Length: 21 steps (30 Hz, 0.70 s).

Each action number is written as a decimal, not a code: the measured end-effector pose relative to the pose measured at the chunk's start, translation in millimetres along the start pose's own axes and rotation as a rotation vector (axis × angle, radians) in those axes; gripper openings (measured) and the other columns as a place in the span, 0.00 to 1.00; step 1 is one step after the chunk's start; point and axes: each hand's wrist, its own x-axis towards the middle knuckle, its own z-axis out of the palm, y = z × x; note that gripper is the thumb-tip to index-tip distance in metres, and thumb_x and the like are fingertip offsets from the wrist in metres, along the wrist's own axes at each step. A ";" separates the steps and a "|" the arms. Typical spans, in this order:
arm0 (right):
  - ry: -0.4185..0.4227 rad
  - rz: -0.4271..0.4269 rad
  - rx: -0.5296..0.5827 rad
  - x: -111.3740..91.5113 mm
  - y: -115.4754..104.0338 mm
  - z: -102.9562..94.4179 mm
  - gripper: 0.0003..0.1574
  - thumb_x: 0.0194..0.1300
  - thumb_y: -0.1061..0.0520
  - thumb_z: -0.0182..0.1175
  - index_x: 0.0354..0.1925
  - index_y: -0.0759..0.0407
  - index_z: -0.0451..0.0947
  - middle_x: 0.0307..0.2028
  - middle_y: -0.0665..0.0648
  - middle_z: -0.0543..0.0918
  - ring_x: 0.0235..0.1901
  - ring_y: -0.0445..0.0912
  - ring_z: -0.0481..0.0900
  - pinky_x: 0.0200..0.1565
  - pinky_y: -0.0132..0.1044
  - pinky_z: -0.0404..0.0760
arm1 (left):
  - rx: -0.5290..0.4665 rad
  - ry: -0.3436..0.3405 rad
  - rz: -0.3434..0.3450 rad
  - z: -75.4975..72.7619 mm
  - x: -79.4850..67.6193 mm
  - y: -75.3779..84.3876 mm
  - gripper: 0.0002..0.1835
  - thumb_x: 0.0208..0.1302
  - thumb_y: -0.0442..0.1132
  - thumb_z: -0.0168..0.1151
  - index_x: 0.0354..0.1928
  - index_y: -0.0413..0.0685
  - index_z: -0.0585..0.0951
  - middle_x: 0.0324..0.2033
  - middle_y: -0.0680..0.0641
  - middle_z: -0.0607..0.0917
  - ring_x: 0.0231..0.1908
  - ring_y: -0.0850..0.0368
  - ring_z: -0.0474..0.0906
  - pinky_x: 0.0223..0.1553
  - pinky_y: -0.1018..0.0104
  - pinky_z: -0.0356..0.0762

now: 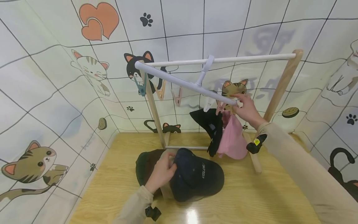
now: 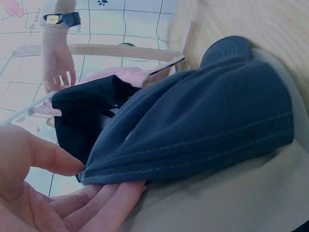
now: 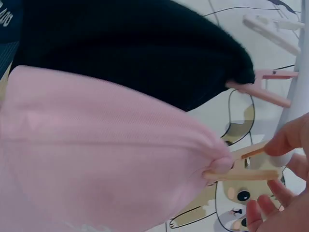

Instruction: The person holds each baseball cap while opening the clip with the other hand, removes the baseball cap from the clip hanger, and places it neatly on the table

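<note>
- Stacked caps lie on the tabletop at left, nested probably to save room.
- The left hand pinches the edge of the navy cap, thumb above and fingers under, likely keeping that edge clear of the beige cloth beneath.
- The white hanger hooks over the rack, tilting down rightward, presumably from weight at that end.
- The black cap, then the pink cap, hang from clips.
- The right hand is at the peach clip; I cannot tell whether it squeezes.
- Pale wood underneath; cat-printed walls surround everything.
</note>
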 end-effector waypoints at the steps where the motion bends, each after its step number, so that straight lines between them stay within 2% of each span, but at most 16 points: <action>1: -0.008 -0.002 0.000 -1.1 1.6 0.7 0.31 0.67 0.64 0.50 0.67 0.68 0.63 0.63 0.73 0.60 0.61 0.66 0.58 0.52 0.62 0.63 | -0.001 -0.001 -0.001 -1.3 0.7 0.3 0.16 0.61 0.28 0.56 0.52 0.39 0.71 0.16 0.55 0.73 0.15 0.64 0.67 0.19 0.66 0.66; 4: 0.009 -0.014 -0.008 -5.1 4.5 3.4 0.25 0.68 0.63 0.50 0.61 0.70 0.69 0.58 0.71 0.69 0.58 0.63 0.64 0.53 0.58 0.65 | -0.007 -0.014 -0.008 -4.7 2.9 1.5 0.13 0.61 0.27 0.55 0.49 0.39 0.73 0.17 0.54 0.78 0.15 0.64 0.69 0.20 0.66 0.68; 7: 0.044 -0.029 -0.003 -8.6 5.3 4.8 0.22 0.68 0.62 0.50 0.57 0.71 0.71 0.52 0.70 0.74 0.52 0.61 0.70 0.50 0.54 0.67 | 0.018 -0.006 -0.006 -8.2 6.1 3.4 0.11 0.60 0.27 0.56 0.45 0.40 0.75 0.19 0.52 0.81 0.16 0.63 0.72 0.20 0.66 0.69; 15: 0.125 -0.083 -0.025 -12.9 6.1 1.4 0.19 0.66 0.63 0.54 0.53 0.71 0.72 0.44 0.69 0.78 0.40 0.54 0.71 0.41 0.42 0.66 | 0.101 0.070 0.072 -14.6 16.0 9.5 0.05 0.59 0.28 0.57 0.37 0.40 0.78 0.31 0.44 0.85 0.29 0.53 0.84 0.27 0.62 0.76; 21: 0.156 -0.099 -0.029 -13.9 5.9 -5.3 0.21 0.65 0.63 0.53 0.55 0.72 0.72 0.44 0.69 0.79 0.39 0.52 0.70 0.36 0.35 0.66 | 0.125 0.103 0.110 -17.3 21.6 13.6 0.03 0.59 0.27 0.59 0.34 0.41 0.78 0.33 0.43 0.85 0.29 0.52 0.84 0.26 0.63 0.76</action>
